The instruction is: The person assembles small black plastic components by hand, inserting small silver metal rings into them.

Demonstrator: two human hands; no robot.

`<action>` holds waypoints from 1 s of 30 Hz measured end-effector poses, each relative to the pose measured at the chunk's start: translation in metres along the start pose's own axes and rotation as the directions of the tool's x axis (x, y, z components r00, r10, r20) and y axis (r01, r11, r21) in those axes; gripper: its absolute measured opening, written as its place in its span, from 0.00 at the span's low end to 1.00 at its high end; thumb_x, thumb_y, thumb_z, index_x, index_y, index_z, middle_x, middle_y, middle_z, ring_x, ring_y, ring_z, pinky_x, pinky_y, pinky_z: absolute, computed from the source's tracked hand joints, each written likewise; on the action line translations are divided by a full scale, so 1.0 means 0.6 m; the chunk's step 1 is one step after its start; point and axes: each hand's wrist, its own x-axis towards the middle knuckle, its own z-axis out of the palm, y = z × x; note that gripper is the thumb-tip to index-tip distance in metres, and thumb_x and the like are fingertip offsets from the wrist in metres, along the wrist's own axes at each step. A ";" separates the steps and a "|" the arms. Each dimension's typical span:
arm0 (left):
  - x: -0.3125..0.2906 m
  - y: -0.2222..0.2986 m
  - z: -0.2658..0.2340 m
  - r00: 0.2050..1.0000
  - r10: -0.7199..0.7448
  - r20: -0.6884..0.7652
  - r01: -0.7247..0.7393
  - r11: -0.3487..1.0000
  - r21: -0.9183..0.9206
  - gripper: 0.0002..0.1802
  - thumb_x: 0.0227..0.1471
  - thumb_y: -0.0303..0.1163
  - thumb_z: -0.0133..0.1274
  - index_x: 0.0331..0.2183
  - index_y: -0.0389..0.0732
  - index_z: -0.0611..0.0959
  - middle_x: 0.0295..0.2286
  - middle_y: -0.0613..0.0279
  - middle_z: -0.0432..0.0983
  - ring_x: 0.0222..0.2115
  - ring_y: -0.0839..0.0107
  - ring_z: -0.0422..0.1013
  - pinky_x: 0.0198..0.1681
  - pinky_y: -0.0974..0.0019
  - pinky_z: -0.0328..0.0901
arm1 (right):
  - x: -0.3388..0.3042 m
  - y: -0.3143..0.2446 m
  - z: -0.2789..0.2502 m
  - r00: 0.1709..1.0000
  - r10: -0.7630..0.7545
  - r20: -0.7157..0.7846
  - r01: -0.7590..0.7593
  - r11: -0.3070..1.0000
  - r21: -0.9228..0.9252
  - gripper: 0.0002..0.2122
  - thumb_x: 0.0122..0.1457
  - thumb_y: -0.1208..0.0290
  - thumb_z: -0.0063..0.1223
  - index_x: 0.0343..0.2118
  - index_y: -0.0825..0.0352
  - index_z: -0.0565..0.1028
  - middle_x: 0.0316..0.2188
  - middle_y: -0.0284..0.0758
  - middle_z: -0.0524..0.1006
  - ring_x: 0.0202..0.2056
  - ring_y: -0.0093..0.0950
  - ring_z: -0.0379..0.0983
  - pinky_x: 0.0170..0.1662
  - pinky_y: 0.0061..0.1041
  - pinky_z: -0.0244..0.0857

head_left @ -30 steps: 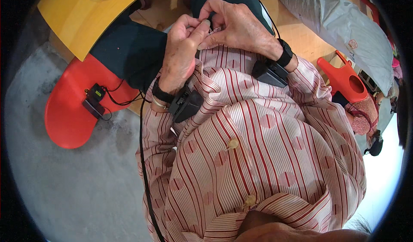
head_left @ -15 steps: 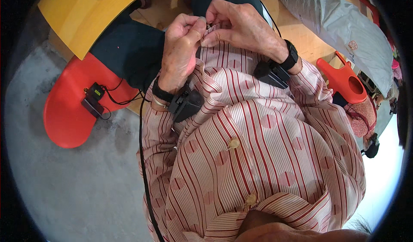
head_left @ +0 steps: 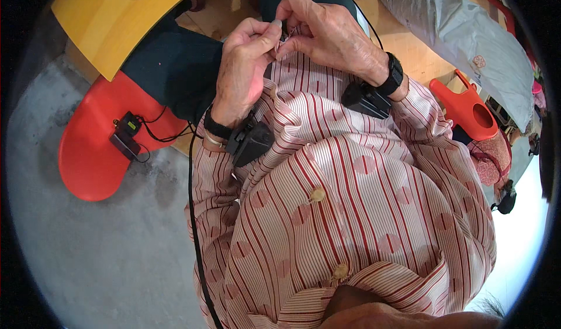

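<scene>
Apparently working at far edge of striped shirt (head_left: 350,183).
Pinching it between fingertips of left hand (head_left: 239,63) and right hand (head_left: 345,40), close together; cannot tell exact contact; next needing, probably, steady fine grip.

I see the left hand (head_left: 241,63) and right hand (head_left: 336,40) close together, tips near one another. The left thumb (head_left: 266,39) lies over curled fingers (head_left: 248,27); the right forefinger (head_left: 296,4) arches ahead of the right thumb (head_left: 298,44), tips parted. Behind the hands, both wrists (head_left: 230,111) stand apart, forearms (head_left: 423,110) angling inward.
</scene>
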 end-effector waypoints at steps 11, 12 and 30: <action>-0.002 -0.001 -0.010 0.999 0.000 0.051 -0.003 0.998 0.066 0.07 0.55 0.31 0.47 0.28 0.38 0.74 0.27 0.68 0.69 0.29 0.78 0.64 0.40 0.72 0.59 | 0.002 -0.006 0.002 0.997 0.027 0.069 -0.023 0.998 -0.052 0.18 0.43 0.73 0.62 0.38 0.66 0.70 0.22 0.35 0.73 0.25 0.30 0.73 0.28 0.24 0.66; -0.001 -0.002 -0.012 0.998 -0.005 0.063 0.002 0.999 0.050 0.07 0.55 0.31 0.47 0.29 0.39 0.74 0.27 0.68 0.69 0.29 0.78 0.64 0.40 0.72 0.59 | 0.002 -0.006 0.003 0.997 0.027 0.069 -0.023 0.998 -0.052 0.18 0.43 0.73 0.62 0.38 0.66 0.70 0.22 0.35 0.73 0.25 0.30 0.73 0.28 0.24 0.66; 0.009 -0.007 0.011 0.988 -0.149 0.035 0.153 0.970 -0.189 0.03 0.53 0.29 0.48 0.30 0.41 0.74 0.28 0.71 0.67 0.30 0.78 0.62 0.37 0.74 0.57 | 0.005 -0.006 -0.004 0.996 0.050 0.069 -0.047 0.998 -0.045 0.17 0.42 0.70 0.62 0.35 0.68 0.71 0.20 0.41 0.74 0.24 0.38 0.73 0.26 0.30 0.65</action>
